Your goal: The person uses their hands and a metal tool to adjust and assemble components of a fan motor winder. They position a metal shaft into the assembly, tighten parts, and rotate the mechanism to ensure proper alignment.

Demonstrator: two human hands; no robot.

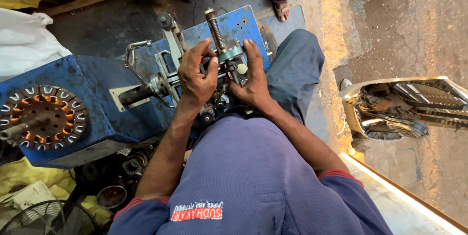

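Note:
A blue winding machine stands in front of me, with a metal mechanism of brackets, a threaded rod and a shaft on its top. My left hand rests on the mechanism's middle, fingers curled over its metal parts. My right hand presses flat against the mechanism's right side, fingers pointing up beside a small round knob. A round stator with copper windings sits mounted on the machine's left face. Neither hand lifts anything free.
A fan grille, yellow bags and small motor parts lie at the lower left. White sacks sit at the left. Another person's sandalled foot stands at the top. A scooter stands on the dirt at the right.

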